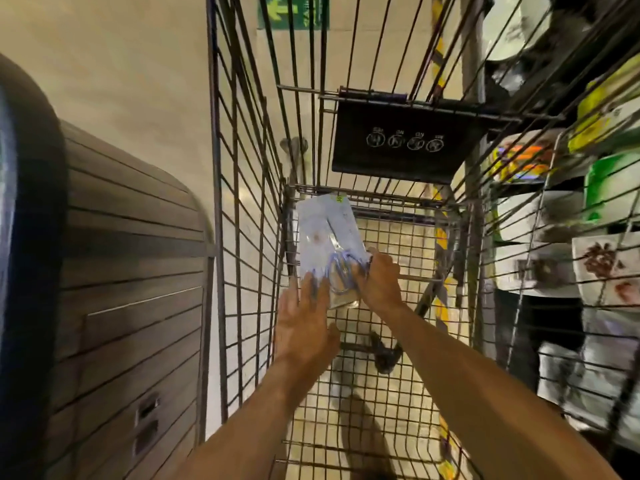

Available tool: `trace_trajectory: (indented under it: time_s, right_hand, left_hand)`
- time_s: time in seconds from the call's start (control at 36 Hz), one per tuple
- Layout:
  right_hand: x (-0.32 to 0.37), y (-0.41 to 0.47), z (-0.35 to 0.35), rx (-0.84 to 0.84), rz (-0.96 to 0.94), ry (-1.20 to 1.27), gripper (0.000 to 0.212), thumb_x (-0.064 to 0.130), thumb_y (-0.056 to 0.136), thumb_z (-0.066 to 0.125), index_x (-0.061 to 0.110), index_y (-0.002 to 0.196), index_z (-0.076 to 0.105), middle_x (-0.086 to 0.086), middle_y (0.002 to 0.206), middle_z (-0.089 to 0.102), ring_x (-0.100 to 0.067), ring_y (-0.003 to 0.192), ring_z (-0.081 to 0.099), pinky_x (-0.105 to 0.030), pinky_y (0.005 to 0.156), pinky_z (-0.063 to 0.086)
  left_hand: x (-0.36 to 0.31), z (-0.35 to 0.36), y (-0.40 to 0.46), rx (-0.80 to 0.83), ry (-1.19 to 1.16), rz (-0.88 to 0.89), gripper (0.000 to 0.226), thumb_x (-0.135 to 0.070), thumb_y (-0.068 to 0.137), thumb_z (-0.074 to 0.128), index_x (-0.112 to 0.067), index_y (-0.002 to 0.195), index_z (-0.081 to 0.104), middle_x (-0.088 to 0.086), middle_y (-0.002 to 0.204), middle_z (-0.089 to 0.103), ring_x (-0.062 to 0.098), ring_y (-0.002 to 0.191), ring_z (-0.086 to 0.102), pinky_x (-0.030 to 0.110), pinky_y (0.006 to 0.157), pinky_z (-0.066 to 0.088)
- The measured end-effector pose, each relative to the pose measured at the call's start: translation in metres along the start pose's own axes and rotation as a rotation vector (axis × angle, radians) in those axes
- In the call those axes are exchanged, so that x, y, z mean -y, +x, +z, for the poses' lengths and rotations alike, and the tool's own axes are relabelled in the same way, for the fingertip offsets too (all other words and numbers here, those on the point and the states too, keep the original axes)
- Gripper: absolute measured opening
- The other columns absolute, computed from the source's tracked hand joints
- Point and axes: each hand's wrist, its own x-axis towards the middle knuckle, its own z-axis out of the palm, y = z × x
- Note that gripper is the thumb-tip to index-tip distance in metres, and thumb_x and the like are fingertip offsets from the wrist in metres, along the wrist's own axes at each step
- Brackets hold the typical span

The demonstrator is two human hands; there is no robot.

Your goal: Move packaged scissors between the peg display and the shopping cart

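Looks about halfway: right hand (379, 278) pinching the clear-and-white blue-handled scissors pack (329, 244), flat-fingered left hand (304, 327) steadying it, inside the wire shopping cart (249, 202).

Two bare forearms are seen, with no sleeves, the left hand (304, 327) and the right hand (381, 282) uncovered. No gloves, rings, watch or bands are worn. Fingernails are kept short; details are blurred.
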Motion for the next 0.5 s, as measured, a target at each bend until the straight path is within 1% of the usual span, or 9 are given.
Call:
trace_trajectory:
  time_s: [0.06, 0.11, 0.17, 0.22, 0.28, 0.33, 0.42, 0.47, 0.5]
  right_hand:
    - [0.008, -0.002, -0.006, -0.001, -0.012, 0.018, 0.023, 0.035, 0.089, 0.072, 0.016, 0.1, 0.066, 0.001, 0.091, 0.065, -0.017, 0.081, 0.065, -0.021, 0.061, 0.051]
    - [0.01, -0.002, -0.008, -0.013, -0.04, 0.033, 0.016, 0.024, 0.087, 0.075, 0.013, 0.098, 0.07, 0.003, 0.085, 0.067, -0.015, 0.075, 0.067, -0.025, 0.064, 0.057]
    - [0.008, 0.001, -0.006, -0.03, -0.026, 0.049, 0.017, 0.02, 0.085, 0.077, 0.015, 0.1, 0.07, 0.004, 0.086, 0.069, -0.015, 0.077, 0.068, -0.028, 0.068, 0.06]
    - [0.006, 0.007, -0.005, -0.029, 0.014, 0.102, 0.024, 0.017, 0.083, 0.076, 0.015, 0.106, 0.069, -0.002, 0.092, 0.07, -0.02, 0.084, 0.069, -0.025, 0.067, 0.059]
    - [0.007, 0.009, -0.01, 0.039, 0.125, 0.229, 0.028, 0.015, 0.084, 0.076, 0.019, 0.109, 0.066, -0.006, 0.096, 0.068, -0.026, 0.09, 0.068, -0.025, 0.064, 0.058]
    - [0.001, 0.01, -0.014, 0.128, 0.152, 0.271, 0.035, 0.013, 0.081, 0.081, 0.021, 0.11, 0.062, 0.0, 0.097, 0.064, -0.021, 0.085, 0.066, -0.031, 0.063, 0.06]
    - [-0.006, 0.002, -0.031, 0.202, 0.139, 0.371, 0.038, 0.01, 0.084, 0.08, 0.014, 0.113, 0.057, 0.0, 0.103, 0.061, -0.021, 0.088, 0.066, -0.022, 0.06, 0.057]
    - [-0.005, -0.009, -0.048, 0.23, 0.128, 0.406, 0.038, 0.007, 0.091, 0.071, 0.006, 0.124, 0.052, -0.003, 0.107, 0.056, -0.017, 0.087, 0.059, -0.01, 0.058, 0.048]
    - [-0.007, -0.016, -0.055, 0.217, 0.117, 0.4, 0.037, 0.005, 0.094, 0.066, 0.004, 0.126, 0.049, -0.004, 0.105, 0.054, -0.015, 0.087, 0.055, -0.009, 0.059, 0.045]
  left_hand:
    - [-0.005, -0.007, 0.005, 0.091, 0.044, 0.0, 0.09, -0.042, 0.093, 0.055, -0.015, 0.16, 0.0, 0.014, 0.167, 0.009, 0.035, 0.154, 0.007, 0.049, 0.126, 0.016]
    - [-0.008, -0.012, 0.009, 0.152, 0.067, -0.01, 0.088, -0.042, 0.097, 0.049, -0.014, 0.16, -0.006, 0.013, 0.169, 0.001, 0.035, 0.155, 0.001, 0.047, 0.126, 0.016]
    - [-0.007, -0.01, 0.01, 0.131, 0.038, -0.015, 0.086, -0.043, 0.096, 0.048, -0.015, 0.16, -0.003, 0.013, 0.168, 0.005, 0.034, 0.155, 0.003, 0.046, 0.125, 0.017]
    - [-0.003, -0.005, 0.01, 0.108, 0.052, -0.01, 0.087, -0.047, 0.093, 0.05, -0.016, 0.159, 0.001, 0.013, 0.165, 0.013, 0.033, 0.153, 0.01, 0.046, 0.125, 0.019]
    - [0.001, -0.002, 0.01, 0.089, 0.06, -0.013, 0.088, -0.048, 0.092, 0.053, -0.015, 0.159, 0.004, 0.011, 0.163, 0.017, 0.032, 0.153, 0.013, 0.045, 0.126, 0.018]
    - [0.001, -0.006, 0.011, 0.086, 0.004, -0.05, 0.086, -0.043, 0.093, 0.057, -0.016, 0.159, 0.01, 0.009, 0.161, 0.02, 0.029, 0.152, 0.014, 0.041, 0.128, 0.014]
    - [-0.002, -0.007, 0.016, 0.075, -0.051, -0.069, 0.079, -0.039, 0.093, 0.058, -0.015, 0.157, 0.017, 0.009, 0.158, 0.027, 0.028, 0.149, 0.02, 0.039, 0.127, 0.013]
    - [-0.002, -0.004, 0.021, 0.077, -0.08, -0.096, 0.074, -0.037, 0.093, 0.054, -0.016, 0.155, 0.02, 0.009, 0.156, 0.031, 0.028, 0.145, 0.026, 0.039, 0.126, 0.018]
    - [-0.001, -0.001, 0.025, 0.089, -0.103, -0.123, 0.071, -0.036, 0.094, 0.052, -0.017, 0.155, 0.021, 0.009, 0.155, 0.031, 0.028, 0.143, 0.027, 0.039, 0.125, 0.021]
